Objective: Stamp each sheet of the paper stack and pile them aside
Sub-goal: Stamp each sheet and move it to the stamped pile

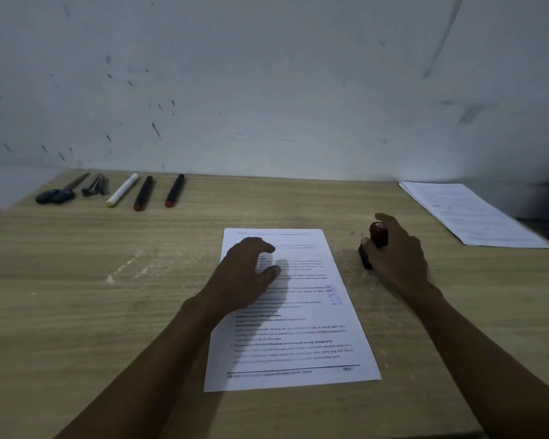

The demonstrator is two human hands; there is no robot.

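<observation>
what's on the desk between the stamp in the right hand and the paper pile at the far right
Nothing. In the head view, only bare wooden desk lies between the stamp gripped by the right hand and the paper pile.

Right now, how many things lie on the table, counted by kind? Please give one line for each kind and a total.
Markers: 3, one white and two black with red ends
Scissors: 1
Dark clip-like item, too small to identify: 1
Stamp, held in the right hand: 1
Paper piles: 2, one under the left hand at, one far right
Total: 8
</observation>
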